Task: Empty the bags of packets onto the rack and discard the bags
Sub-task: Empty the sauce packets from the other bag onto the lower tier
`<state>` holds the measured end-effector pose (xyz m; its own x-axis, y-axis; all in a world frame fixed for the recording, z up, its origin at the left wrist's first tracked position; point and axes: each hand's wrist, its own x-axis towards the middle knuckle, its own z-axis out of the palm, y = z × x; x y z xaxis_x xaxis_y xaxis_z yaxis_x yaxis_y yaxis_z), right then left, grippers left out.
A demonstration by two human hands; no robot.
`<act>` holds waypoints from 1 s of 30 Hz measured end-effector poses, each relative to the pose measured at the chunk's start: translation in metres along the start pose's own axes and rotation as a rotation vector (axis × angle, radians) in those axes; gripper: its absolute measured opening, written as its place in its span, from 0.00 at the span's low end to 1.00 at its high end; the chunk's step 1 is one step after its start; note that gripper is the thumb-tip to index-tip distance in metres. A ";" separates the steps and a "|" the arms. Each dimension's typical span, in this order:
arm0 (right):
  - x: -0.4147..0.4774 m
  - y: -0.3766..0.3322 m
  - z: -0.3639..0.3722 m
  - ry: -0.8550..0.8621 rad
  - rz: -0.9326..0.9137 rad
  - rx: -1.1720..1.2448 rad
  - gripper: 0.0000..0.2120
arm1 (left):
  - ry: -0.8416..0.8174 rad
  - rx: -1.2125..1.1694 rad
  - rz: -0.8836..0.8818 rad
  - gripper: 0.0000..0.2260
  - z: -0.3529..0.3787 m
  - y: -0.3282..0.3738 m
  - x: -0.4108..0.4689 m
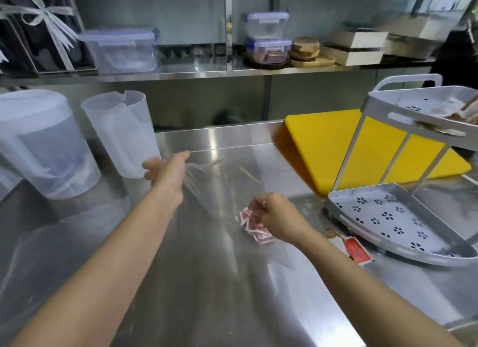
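Steel counter (207, 282), commercial kitchen. Clear bag (207, 189) is stretched above it between both hands and motion-blurred. Left hand (165, 173) pinches the bag's upper end, fingers curled. Right hand (271, 214), well apart from it, is fisted round the lower end. Red packets (252, 223) bunch at that fist, low over the counter; inside the plastic or not, cannot tell. Loose packets (354, 248) lie on the counter against the lower tray of the grey two-tier rack (403, 225). Yellow cutting board (323, 150) lies behind the rack. Two translucent pitchers (121, 132) stand far left. Back shelf (207, 73) holds lidded tubs (121, 50).
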<state>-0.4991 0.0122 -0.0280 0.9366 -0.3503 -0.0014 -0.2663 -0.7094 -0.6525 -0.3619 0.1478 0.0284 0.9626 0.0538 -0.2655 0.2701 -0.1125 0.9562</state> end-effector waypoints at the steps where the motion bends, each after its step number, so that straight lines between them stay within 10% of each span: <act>1: 0.002 -0.003 -0.011 -0.017 -0.026 -0.043 0.12 | 0.066 0.081 0.256 0.28 0.002 0.006 -0.007; 6: 0.009 -0.024 -0.053 -0.036 -0.156 -0.212 0.07 | -0.624 0.627 1.199 0.31 0.007 0.048 -0.059; 10: 0.011 -0.026 -0.075 0.030 -0.169 -0.173 0.06 | -0.477 1.313 1.577 0.13 0.026 0.069 -0.068; 18: -0.006 0.045 -0.081 0.177 0.057 0.078 0.05 | -0.344 1.037 1.370 0.05 0.026 0.124 -0.046; 25: -0.005 0.040 -0.106 0.294 0.002 0.058 0.06 | -0.132 1.385 1.183 0.03 0.009 0.125 -0.019; 30: 0.004 0.014 -0.114 0.247 -0.118 -0.158 0.02 | -0.707 1.285 0.964 0.34 0.020 0.096 -0.044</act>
<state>-0.5251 -0.0693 0.0494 0.8847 -0.3843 0.2640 -0.2093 -0.8333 -0.5118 -0.3784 0.1152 0.1292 0.5045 -0.8623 -0.0440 -0.8435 -0.5031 0.1882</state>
